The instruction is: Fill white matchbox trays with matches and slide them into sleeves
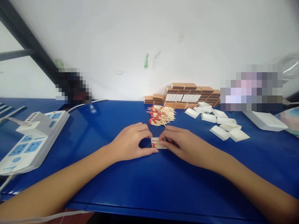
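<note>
A small white matchbox tray lies on the blue table in front of me, with several red-tipped matches in it. My left hand steadies its left end, thumb at the near side and index finger at the far side. Over the tray's right part, my right hand has its fingertips pinched together at the matches; its fingers hide that end. Just behind the tray is a heap of loose matches, most red heads pointing left.
White empty trays are scattered at the right. Brown matchboxes are stacked against the wall. A white power strip with a plugged-in adapter stands at the left. A larger white box is at the far right.
</note>
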Tool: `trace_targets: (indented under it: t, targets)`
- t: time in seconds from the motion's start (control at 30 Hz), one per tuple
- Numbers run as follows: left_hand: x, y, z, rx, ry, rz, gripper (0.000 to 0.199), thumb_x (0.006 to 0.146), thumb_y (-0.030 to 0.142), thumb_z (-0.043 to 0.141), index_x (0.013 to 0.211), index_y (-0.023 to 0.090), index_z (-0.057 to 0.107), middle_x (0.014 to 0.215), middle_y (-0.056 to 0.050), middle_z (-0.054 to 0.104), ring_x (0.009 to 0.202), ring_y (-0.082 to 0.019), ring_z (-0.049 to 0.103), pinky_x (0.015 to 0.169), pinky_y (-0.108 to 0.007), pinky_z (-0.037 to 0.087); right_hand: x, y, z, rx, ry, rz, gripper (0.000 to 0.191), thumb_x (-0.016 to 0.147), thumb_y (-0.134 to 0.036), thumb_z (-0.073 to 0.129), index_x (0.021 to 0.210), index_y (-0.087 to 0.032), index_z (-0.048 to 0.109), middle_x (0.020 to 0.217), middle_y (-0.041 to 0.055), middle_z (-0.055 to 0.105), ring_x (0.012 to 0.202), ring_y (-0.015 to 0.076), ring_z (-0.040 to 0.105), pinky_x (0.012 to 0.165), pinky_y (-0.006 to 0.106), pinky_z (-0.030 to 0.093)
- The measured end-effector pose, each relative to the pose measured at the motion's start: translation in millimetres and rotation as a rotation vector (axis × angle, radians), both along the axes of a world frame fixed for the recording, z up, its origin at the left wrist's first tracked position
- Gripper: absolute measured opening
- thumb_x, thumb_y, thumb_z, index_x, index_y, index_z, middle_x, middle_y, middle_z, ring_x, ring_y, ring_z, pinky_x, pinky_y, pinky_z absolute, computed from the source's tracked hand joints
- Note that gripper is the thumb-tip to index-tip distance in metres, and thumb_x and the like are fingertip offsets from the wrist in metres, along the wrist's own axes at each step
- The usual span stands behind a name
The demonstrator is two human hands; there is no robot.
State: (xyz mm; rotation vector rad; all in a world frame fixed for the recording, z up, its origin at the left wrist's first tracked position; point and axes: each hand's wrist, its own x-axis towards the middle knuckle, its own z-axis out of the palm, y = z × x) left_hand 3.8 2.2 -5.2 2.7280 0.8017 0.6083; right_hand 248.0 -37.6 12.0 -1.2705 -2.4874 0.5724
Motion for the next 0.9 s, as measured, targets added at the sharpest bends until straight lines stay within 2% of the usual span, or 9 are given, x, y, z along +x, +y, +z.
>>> trace_targets:
  t: [0.3, 0.43, 0.6, 0.73, 0.9]
  targets:
    - [0, 0, 0.3, 0.004, 0.000, -0.010, 0.038, 0.091, 0.054, 0.072, 0.101, 0.017, 0.069, 0.096, -0.005, 0.068, 0.089, -0.020, 0.062, 0.080, -0.034, 0.050, -2, 2, -0.2, 0.006, 0.040, 0.009, 0.017, 0.103, -0.024, 0.051, 0.095, -0.022, 0.065, 0.091, 0.0035, 0.064, 0.077, 0.0159, 0.060, 0.068, 0.029, 0.044]
    - [0, -1, 1.6, 0.018, 0.009, 0.005, 0.038, 0.091, 0.054, 0.071, 0.099, 0.017, 0.071, 0.094, -0.006, 0.068, 0.087, -0.020, 0.062, 0.079, -0.034, 0.050, 1, 9, -5.9, 0.122, 0.085, -0.079, 0.013, 0.102, -0.028, 0.054, 0.101, -0.022, 0.066, 0.082, 0.0020, 0.061, 0.071, 0.0165, 0.057, 0.066, 0.029, 0.043]
    - [1, 0, 1.3, 0.016, 0.008, 0.018, 0.038, 0.090, 0.054, 0.073, 0.099, 0.017, 0.072, 0.092, -0.006, 0.067, 0.086, -0.021, 0.062, 0.079, -0.034, 0.050, 4, 30, -19.8, 0.333, 0.053, -0.190, 0.014, 0.100, -0.027, 0.056, 0.107, -0.020, 0.066, 0.088, 0.0051, 0.063, 0.073, 0.0182, 0.058, 0.067, 0.031, 0.043]
    - [0, 0, 0.1, 0.016, 0.005, 0.013, 0.039, 0.091, 0.054, 0.072, 0.098, 0.016, 0.073, 0.092, -0.006, 0.067, 0.086, -0.021, 0.062, 0.079, -0.034, 0.050, -1, 41, -25.7, 0.374, 0.039, -0.193, 0.012, 0.101, -0.029, 0.056, 0.101, -0.020, 0.065, 0.092, 0.0069, 0.065, 0.077, 0.0196, 0.060, 0.068, 0.031, 0.044]
    - [-1, -1, 0.1, 0.025, 0.000, 0.012, 0.039, 0.091, 0.054, 0.072, 0.099, 0.016, 0.073, 0.093, -0.006, 0.067, 0.086, -0.020, 0.062, 0.080, -0.035, 0.050, 4, 39, -22.9, 0.384, 0.075, -0.199, 0.016, 0.102, -0.035, 0.056, 0.099, -0.021, 0.063, 0.091, 0.0057, 0.064, 0.076, 0.0188, 0.059, 0.068, 0.031, 0.044]
